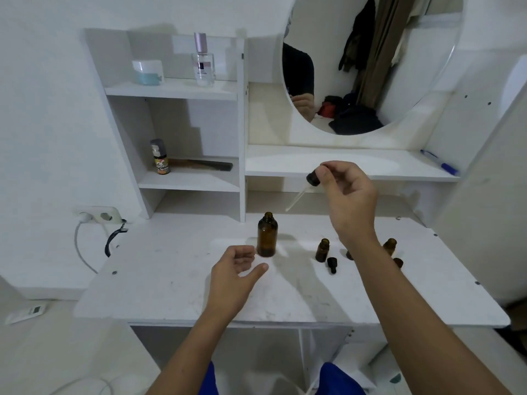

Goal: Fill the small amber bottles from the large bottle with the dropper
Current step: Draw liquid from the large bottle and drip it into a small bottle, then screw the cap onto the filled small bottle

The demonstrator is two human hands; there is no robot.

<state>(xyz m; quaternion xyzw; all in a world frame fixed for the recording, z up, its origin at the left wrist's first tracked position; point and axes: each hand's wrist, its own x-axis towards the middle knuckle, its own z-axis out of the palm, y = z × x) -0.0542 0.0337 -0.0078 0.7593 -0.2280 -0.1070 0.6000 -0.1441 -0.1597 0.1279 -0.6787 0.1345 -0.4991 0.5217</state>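
**Two hands over a white table**

Two fingers and a thumb of the right hand (346,195) pinch the black top of the dropper (309,183). Its clear glass tube slants down and to the left, up in the air.

Below that tube tip stands the large bottle (267,234), brown and open, on the white table (171,292). The left hand (235,276) is just beside it, fingers loosely curled and holding nothing.

Under the right wrist stand small amber bottles (322,250), some partly hidden by the arm. A small black cap (331,264) lies near them.

Beyond the fingers are white shelves (188,178) with a perfume bottle (203,61), a jar (148,72) and a comb (202,164). A round mirror (370,64) hangs on the wall. A blue pen (440,163) lies on a ledge to the right.
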